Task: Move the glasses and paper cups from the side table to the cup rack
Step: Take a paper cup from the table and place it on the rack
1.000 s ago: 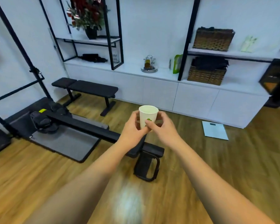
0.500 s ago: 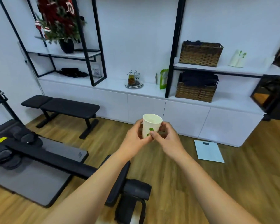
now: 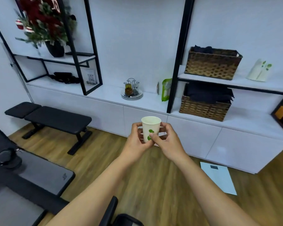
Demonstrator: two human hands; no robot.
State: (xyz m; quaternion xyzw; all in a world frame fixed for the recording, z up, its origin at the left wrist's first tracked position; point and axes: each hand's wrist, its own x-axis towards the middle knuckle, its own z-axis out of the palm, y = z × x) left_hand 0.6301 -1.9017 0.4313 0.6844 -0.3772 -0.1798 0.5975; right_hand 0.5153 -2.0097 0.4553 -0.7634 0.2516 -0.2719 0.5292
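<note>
Wood-plank floor (image 3: pixel 153 185) below, long white cabinet surface (image 3: pixel 108 95) along the wall with black metal shelf frames (image 3: pixel 178 54). Black padded workout bench (image 3: pixel 55 119) at left on the floor, pale blue flat scale (image 3: pixel 219 178) on the floor at right. Two brown woven baskets, upper (image 3: pixel 213 62) on a shelf, lower (image 3: pixel 204 106) on the surface. Red-and-green flower arrangement in a dark vase (image 3: pixel 44 25) upper left. Small wire cup rack on a round silver tray (image 3: pixel 131 91) sits on the surface, amber glass on it, green pouch (image 3: pixel 166 89) near it to the right. White paper cup with green leaf print (image 3: pixel 150 128) is upright in mid-air, well short of the rack, held from both sides: left hand (image 3: pixel 136 141) fingers curled round its left side, right hand (image 3: pixel 167 141) thumb on the front, fingers wrapped behind.
</note>
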